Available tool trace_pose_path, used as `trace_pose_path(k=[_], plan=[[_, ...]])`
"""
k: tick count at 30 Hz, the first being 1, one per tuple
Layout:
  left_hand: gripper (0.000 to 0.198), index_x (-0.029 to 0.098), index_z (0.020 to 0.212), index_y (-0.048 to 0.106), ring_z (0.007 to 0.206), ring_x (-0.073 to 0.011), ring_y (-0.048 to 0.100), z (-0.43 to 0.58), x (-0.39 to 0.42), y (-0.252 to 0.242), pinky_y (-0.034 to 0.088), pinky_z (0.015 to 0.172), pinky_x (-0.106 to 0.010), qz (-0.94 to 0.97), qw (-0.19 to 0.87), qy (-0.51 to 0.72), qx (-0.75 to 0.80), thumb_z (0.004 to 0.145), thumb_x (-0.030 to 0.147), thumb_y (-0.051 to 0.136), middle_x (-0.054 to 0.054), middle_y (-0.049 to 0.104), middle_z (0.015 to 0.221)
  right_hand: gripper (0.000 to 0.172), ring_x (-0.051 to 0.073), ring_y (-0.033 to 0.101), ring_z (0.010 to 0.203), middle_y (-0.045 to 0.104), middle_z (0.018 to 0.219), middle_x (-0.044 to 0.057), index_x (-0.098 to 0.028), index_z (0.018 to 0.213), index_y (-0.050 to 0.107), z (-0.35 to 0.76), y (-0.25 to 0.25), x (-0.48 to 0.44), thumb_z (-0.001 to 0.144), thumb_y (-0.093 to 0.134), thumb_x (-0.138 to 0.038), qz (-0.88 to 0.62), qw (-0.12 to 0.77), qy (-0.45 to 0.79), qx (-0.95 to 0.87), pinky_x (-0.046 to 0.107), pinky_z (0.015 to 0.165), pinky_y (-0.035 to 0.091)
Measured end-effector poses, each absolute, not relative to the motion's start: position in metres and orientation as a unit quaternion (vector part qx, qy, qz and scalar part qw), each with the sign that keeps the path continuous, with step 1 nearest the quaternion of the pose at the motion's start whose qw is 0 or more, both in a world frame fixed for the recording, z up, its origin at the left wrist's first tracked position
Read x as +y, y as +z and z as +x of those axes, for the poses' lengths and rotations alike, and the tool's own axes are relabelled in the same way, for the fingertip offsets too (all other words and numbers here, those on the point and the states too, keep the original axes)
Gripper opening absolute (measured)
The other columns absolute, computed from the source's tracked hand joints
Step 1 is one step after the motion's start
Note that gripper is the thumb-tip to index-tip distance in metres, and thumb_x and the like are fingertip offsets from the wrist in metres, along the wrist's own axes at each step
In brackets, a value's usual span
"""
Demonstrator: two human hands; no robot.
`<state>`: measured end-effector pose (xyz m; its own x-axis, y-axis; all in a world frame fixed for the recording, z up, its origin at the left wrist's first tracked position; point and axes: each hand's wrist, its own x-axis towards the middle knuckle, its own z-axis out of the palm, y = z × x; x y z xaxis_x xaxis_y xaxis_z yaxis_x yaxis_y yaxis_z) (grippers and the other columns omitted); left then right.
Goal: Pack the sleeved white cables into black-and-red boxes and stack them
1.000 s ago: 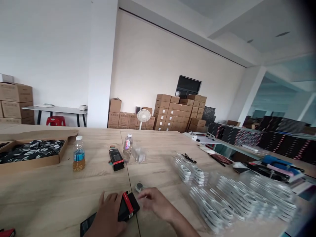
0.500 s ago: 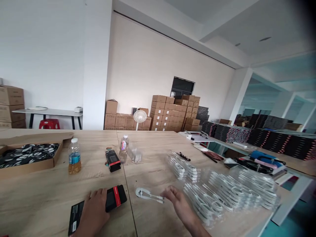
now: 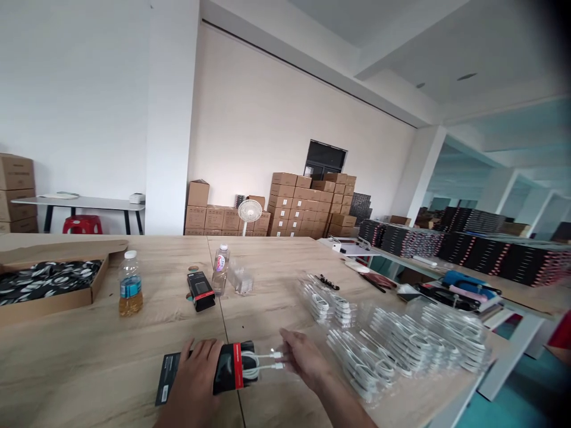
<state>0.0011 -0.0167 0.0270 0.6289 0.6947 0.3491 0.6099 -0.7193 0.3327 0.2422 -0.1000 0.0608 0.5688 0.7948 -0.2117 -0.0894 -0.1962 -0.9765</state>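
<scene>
A black box with a red band lies on the table under my left hand, whose fingers are wrapped over it. Its long black flap sticks out to the left. In my right hand, thumb and fingers pinch the clear bag around a coiled white cable. The coil's rounded end is at the box's right end, partly inside; both plugs point toward my right hand. To the right lie several stacks of bagged white cables.
Behind stand a second black box, a clear bottle and a small clear bag. Farther left are a bottle of amber liquid and an open carton of black-and-white items. A black strip lies behind the cables.
My left hand has moved right with the black box. The white cable, lying flat before, is now held by my right hand and its coil meets the box's end.
</scene>
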Motion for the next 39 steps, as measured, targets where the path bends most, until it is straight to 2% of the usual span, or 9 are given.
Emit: trace_pose_path(k=[3, 5, 7, 13, 15, 19, 24, 30, 39], plan=[[0.071, 0.02, 0.13, 0.056, 0.124, -0.0282, 0.052, 0.003, -0.02, 0.03, 0.027, 0.111, -0.045, 0.884, 0.088, 0.263, 0.375, 0.06, 0.009, 0.052, -0.01, 0.062, 0.133, 0.038, 0.021, 0.068, 0.084, 0.071, 0.091, 0.007, -0.018, 0.084, 0.065, 0.208, 0.06, -0.082, 0.071, 0.074, -0.052, -0.652, 0.588, 0.342, -0.335, 0.032, 0.075, 0.056], [0.067, 0.018, 0.13, 0.054, 0.122, -0.0285, 0.054, 0.001, -0.019, 0.033, 0.033, 0.105, -0.042, 0.863, 0.087, 0.29, 0.405, 0.063, 0.01, 0.052, -0.011, 0.063, 0.131, 0.051, 0.023, 0.061, 0.111, 0.064, 0.122, 0.01, -0.02, 0.112, 0.064, 0.187, 0.058, -0.074, 0.074, 0.072, -0.054, -0.634, 0.607, 0.26, -0.403, 0.035, 0.096, 0.05], [0.062, 0.016, 0.128, 0.054, 0.119, -0.0286, 0.055, -0.002, -0.015, 0.034, 0.035, 0.104, -0.042, 0.841, 0.076, 0.322, 0.428, 0.067, 0.011, 0.053, -0.012, 0.064, 0.127, 0.056, 0.025, 0.053, 0.125, 0.054, 0.136, 0.012, -0.022, 0.128, 0.057, 0.172, 0.056, -0.072, 0.083, 0.061, -0.056, -0.621, 0.607, 0.169, -0.466, 0.041, 0.108, 0.042], [0.058, 0.019, 0.128, 0.05, 0.113, -0.0297, 0.057, -0.006, -0.008, 0.03, 0.039, 0.102, -0.042, 0.806, 0.077, 0.405, 0.424, 0.07, 0.014, 0.058, -0.011, 0.064, 0.122, 0.041, 0.032, 0.027, 0.146, 0.036, 0.155, 0.01, -0.029, 0.122, 0.068, 0.146, 0.05, -0.08, 0.09, 0.055, -0.052, -0.619, 0.525, 0.089, -0.577, 0.056, 0.118, 0.024], [0.058, 0.019, 0.13, 0.048, 0.112, -0.0309, 0.058, -0.004, -0.008, 0.03, 0.043, 0.098, -0.043, 0.789, 0.101, 0.433, 0.425, 0.074, 0.019, 0.06, -0.012, 0.062, 0.122, 0.044, 0.032, 0.034, 0.143, 0.037, 0.155, 0.009, -0.031, 0.129, 0.063, 0.139, 0.053, -0.08, 0.089, 0.059, -0.049, -0.597, 0.532, 0.132, -0.586, 0.054, 0.115, 0.032], [0.056, 0.018, 0.129, 0.045, 0.111, -0.0307, 0.059, 0.001, -0.007, 0.033, 0.047, 0.095, -0.045, 0.758, 0.154, 0.509, 0.377, 0.077, 0.03, 0.063, -0.013, 0.062, 0.119, 0.04, 0.025, 0.062, 0.117, 0.063, 0.131, 0.009, -0.031, 0.131, 0.061, 0.13, 0.075, -0.076, 0.093, 0.056, -0.041, -0.52, 0.562, 0.243, -0.595, 0.042, 0.102, 0.05], [0.052, 0.019, 0.126, 0.046, 0.111, -0.0309, 0.059, 0.004, -0.01, 0.035, 0.047, 0.096, -0.049, 0.717, 0.207, 0.554, 0.37, 0.077, 0.029, 0.061, -0.012, 0.061, 0.117, 0.034, 0.024, 0.064, 0.111, 0.066, 0.121, 0.007, -0.031, 0.125, 0.066, 0.124, 0.106, -0.082, 0.092, 0.055, -0.028, -0.552, 0.497, 0.144, -0.654, 0.038, 0.099, 0.051], [0.07, 0.018, 0.136, 0.037, 0.115, -0.0312, 0.059, 0.011, -0.021, 0.036, 0.049, 0.096, -0.047, 0.626, 0.368, 0.581, 0.369, 0.075, 0.038, 0.067, -0.015, 0.057, 0.128, 0.039, 0.021, 0.066, 0.102, 0.062, 0.118, 0.006, -0.035, 0.129, 0.062, 0.118, 0.121, -0.083, 0.094, 0.049, -0.025, -0.568, 0.413, 0.048, -0.71, 0.035, 0.092, 0.055], [0.073, 0.02, 0.144, 0.027, 0.13, -0.0292, 0.05, 0.01, -0.018, 0.032, 0.042, 0.107, -0.047, 0.603, 0.45, 0.578, 0.316, 0.083, 0.038, 0.063, -0.016, 0.05, 0.139, 0.04, 0.021, 0.068, 0.092, 0.066, 0.112, 0.005, -0.037, 0.12, 0.068, 0.122, 0.129, -0.072, 0.091, 0.048, -0.02, -0.58, 0.348, 0.033, -0.736, 0.032, 0.083, 0.056]])
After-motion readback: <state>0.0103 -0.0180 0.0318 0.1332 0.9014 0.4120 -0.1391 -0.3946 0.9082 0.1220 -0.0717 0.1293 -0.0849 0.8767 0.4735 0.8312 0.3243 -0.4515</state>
